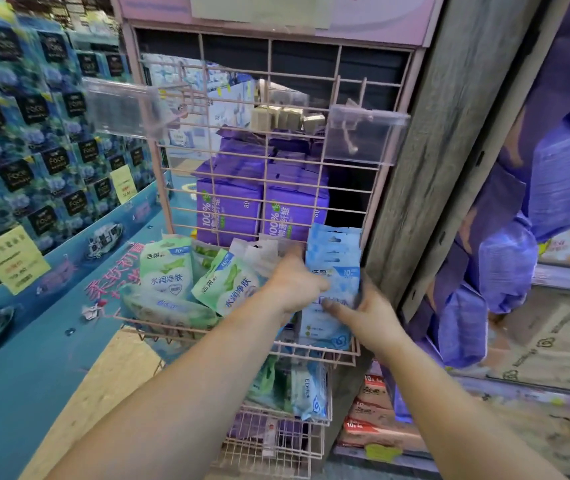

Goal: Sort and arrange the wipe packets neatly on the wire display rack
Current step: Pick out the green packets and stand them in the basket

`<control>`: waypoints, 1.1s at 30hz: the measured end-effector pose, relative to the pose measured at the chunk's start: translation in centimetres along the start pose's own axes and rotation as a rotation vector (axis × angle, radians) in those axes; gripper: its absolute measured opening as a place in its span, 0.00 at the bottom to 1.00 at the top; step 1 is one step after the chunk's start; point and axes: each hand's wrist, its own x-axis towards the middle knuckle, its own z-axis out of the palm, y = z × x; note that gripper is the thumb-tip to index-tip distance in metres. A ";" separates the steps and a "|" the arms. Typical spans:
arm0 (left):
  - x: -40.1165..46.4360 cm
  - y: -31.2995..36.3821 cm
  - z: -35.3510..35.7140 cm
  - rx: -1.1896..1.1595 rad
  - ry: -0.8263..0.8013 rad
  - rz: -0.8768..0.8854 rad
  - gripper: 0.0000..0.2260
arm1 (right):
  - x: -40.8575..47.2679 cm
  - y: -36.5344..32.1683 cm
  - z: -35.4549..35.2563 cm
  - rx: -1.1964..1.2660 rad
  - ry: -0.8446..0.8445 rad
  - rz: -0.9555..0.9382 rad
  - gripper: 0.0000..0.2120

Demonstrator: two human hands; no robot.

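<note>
A pink wire display rack (pixel 269 98) stands in front of me with a basket shelf (pixel 325 355) at hand height. Several blue wipe packets (pixel 335 251) stand upright in a stack at the shelf's right end. My left hand (pixel 294 282) grips the front of that stack from the left. My right hand (pixel 370 313) holds its lower right side, fingers curled round the packets. Green wipe packets (pixel 167 268) lean loosely in the left half of the shelf, one (pixel 228 285) tilted against my left wrist. White packet tops (pixel 255 249) show behind my left hand.
Purple wipe boxes (pixel 231 209) sit behind the wire grid. Lower baskets (pixel 287 414) hold more green and blue packets. A grey wooden post (pixel 425 161) borders the rack on the right. A blue display platform (pixel 34 358) and stacked tissue packs (pixel 34 133) lie left.
</note>
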 end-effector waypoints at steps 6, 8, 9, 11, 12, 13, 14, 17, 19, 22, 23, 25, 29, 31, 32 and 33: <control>-5.0 1.2 -6.5 -0.043 0.227 0.251 0.16 | -4.2 -3.0 2.0 -0.168 0.469 -0.186 0.22; -6.3 0.5 -10.3 0.125 0.362 0.268 0.10 | -4.9 -4.7 3.6 -0.265 0.259 -0.236 0.14; -6.7 0.0 -12.2 0.191 0.411 0.255 0.09 | -4.8 -5.3 4.5 -0.326 0.140 -0.228 0.14; -7.3 -1.2 -15.6 0.260 0.488 0.203 0.07 | -4.3 -6.3 6.2 -0.434 0.032 -0.224 0.19; -7.5 -2.1 -17.0 0.267 0.531 0.167 0.07 | -3.9 -6.6 7.1 -0.476 0.027 -0.245 0.22; -7.8 -2.9 -18.2 0.269 0.571 0.133 0.07 | -3.4 -6.8 8.0 -0.518 0.022 -0.269 0.25; -8.1 -3.9 -19.2 0.261 0.591 0.098 0.08 | -2.9 -7.0 8.8 -0.567 0.008 -0.281 0.29; -9.4 -7.0 -20.9 0.158 0.451 -0.033 0.22 | -1.7 -7.3 10.4 -0.741 0.000 -0.261 0.38; -9.7 -9.1 -21.3 0.191 0.317 -0.110 0.32 | -1.3 -7.5 10.7 -0.812 0.009 -0.257 0.37; -9.2 -11.1 -21.2 0.236 0.298 -0.065 0.29 | -1.4 -8.1 10.1 -0.693 0.012 -0.246 0.21; -8.9 -11.1 -21.1 0.262 0.308 -0.033 0.25 | -1.5 -8.4 9.8 -0.599 0.044 -0.253 0.17; -8.1 -10.9 -21.1 0.414 0.303 0.029 0.19 | -1.5 -9.1 9.5 -0.376 0.134 -0.265 0.14; -6.0 -10.3 -21.4 0.432 0.264 0.004 0.15 | -1.5 -10.8 9.2 0.036 0.136 -0.201 0.11; -5.0 -9.3 -21.8 0.264 0.219 0.016 0.11 | -1.5 -11.2 9.3 0.135 0.082 -0.183 0.09; -4.5 -8.6 -22.0 0.178 0.206 0.027 0.11 | -1.5 -11.2 9.4 0.205 0.053 -0.165 0.08; -4.0 -7.9 -22.4 0.113 0.206 0.033 0.12 | -1.5 -11.3 9.5 0.287 0.022 -0.131 0.08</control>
